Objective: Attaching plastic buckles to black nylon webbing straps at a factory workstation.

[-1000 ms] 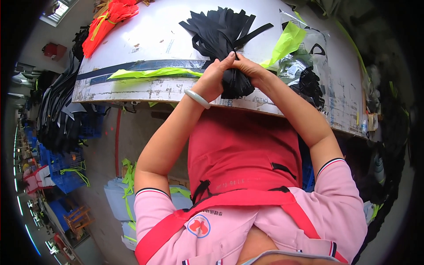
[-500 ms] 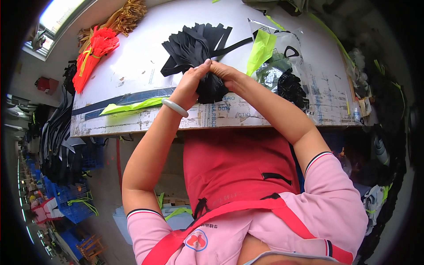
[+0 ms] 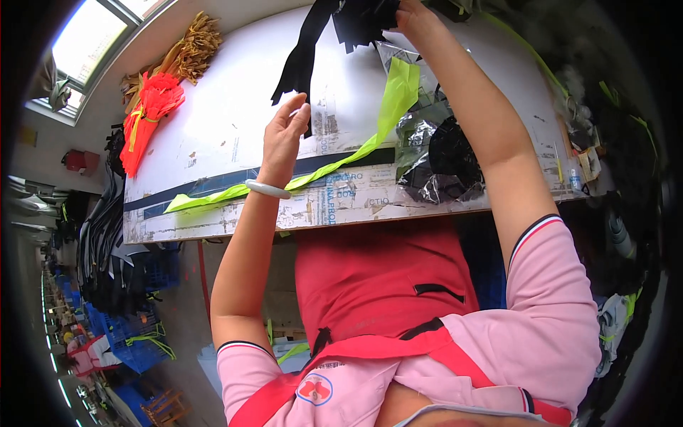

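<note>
My right hand (image 3: 414,16) is at the far edge of the table, closed on a bundle of black fabric strips (image 3: 364,21) that runs partly out of view. Long black strips (image 3: 306,53) trail from the bundle toward my left hand. My left hand (image 3: 283,139), with a pale bangle at the wrist, hovers over the table by their lower ends. Its fingers are loosely bent and apart, and I see nothing gripped in them. A neon-yellow fabric strip (image 3: 341,158) runs slantwise between my arms. Beside my right arm lies a clear plastic bag (image 3: 420,149) with black material in it.
On the white table (image 3: 213,128), a tied bundle of orange-red strips (image 3: 148,117) and a tan bundle (image 3: 192,46) lie at the far left. Small items, including a little bottle (image 3: 575,178), stand near the right edge. Black strips (image 3: 103,235) hang left of the table.
The black bundle has gone from mid-table to the far edge in my right hand. My left hand has let go of it and moved slightly left. More of the yellow strip shows.
</note>
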Available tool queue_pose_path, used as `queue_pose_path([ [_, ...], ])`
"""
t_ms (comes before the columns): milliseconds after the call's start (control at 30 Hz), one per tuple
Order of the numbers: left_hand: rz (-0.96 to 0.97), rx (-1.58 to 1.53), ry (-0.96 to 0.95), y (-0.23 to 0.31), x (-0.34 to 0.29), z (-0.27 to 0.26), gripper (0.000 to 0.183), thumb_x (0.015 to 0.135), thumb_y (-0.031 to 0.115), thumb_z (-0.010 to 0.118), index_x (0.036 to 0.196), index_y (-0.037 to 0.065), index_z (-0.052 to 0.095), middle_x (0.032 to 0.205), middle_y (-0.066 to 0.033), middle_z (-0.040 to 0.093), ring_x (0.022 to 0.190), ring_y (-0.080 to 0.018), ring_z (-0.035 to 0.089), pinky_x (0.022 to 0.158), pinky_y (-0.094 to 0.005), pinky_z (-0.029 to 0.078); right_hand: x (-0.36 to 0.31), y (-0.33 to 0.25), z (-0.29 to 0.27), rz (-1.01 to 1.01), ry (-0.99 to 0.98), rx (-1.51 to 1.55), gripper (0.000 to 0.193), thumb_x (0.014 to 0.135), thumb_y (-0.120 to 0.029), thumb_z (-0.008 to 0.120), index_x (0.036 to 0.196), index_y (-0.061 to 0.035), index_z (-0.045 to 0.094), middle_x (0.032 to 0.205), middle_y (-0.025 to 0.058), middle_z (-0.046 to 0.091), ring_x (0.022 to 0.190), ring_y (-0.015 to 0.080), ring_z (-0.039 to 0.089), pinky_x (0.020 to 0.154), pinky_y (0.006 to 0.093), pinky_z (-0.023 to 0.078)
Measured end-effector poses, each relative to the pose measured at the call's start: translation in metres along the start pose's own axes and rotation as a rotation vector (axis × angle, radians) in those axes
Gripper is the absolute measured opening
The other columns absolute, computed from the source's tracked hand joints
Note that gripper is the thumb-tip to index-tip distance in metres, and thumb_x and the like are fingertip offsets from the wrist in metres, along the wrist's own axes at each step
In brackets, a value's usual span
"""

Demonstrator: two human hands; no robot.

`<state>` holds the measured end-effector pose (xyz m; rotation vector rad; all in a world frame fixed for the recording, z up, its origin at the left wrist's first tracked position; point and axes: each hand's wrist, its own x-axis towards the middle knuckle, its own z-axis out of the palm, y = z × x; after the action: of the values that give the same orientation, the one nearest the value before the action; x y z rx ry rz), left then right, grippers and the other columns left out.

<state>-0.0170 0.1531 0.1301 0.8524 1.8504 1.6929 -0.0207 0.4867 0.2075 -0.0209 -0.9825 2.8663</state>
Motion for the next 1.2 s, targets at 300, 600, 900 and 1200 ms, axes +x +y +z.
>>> queue_pose_path([
  [300, 0.209, 0.965, -0.124, -0.121, -0.050, 0.016, 0.043, 0.087, 0.017, 0.060, 0.127, 0.004, 0.052, 0.136, -0.0144, 0.044, 0.129, -0.0308, 0.039, 0.107, -0.0411, 0.027, -0.084, -0.204, -0.021, -0.157, 0.217, -0.529, 0.025, 0.085, -0.025, 0.054, 0.077, -0.0046, 0.067, 0.072, 0.0092, 0.069, 0.061, 0.0224, 0.067, 0.063, 0.0370, 0.057],
  [600, 0.293, 1.061, -0.040, -0.130, -0.060, 0.024, 0.043, 0.089, 0.014, 0.053, 0.131, 0.004, 0.048, 0.141, -0.0157, 0.039, 0.135, -0.0316, 0.031, 0.111, -0.0413, 0.020, -0.291, -0.095, -0.159, 0.186, 0.911, -1.165, 0.117, 0.066, -0.021, 0.075, 0.144, 0.0101, -0.006, 0.128, 0.0221, 0.047, 0.115, 0.0183, 0.050, 0.093, 0.0253, 0.043],
  [900, 0.314, 1.091, -0.010, -0.135, -0.061, 0.024, 0.042, 0.091, 0.015, 0.051, 0.131, 0.005, 0.049, 0.142, -0.0152, 0.041, 0.134, -0.0309, 0.034, 0.111, -0.0405, 0.022, -0.378, 0.017, -0.153, 0.555, 0.845, -1.564, 0.107, 0.062, -0.027, 0.068, 0.145, 0.0101, 0.012, 0.139, 0.0313, 0.038, 0.129, 0.0355, 0.041, 0.105, 0.0316, 0.034],
  [1200, 0.273, 1.085, -0.015, -0.134, -0.061, 0.027, 0.040, 0.092, 0.018, 0.050, 0.131, 0.010, 0.053, 0.144, -0.0128, 0.040, 0.136, -0.0292, 0.033, 0.112, -0.0415, 0.022, -0.376, 0.010, -0.116, 0.292, 0.796, -2.187, 0.071, 0.079, -0.042, 0.069, 0.131, 0.0019, 0.048, 0.129, 0.0190, 0.052, 0.120, 0.0337, 0.049, 0.101, 0.0390, 0.038],
])
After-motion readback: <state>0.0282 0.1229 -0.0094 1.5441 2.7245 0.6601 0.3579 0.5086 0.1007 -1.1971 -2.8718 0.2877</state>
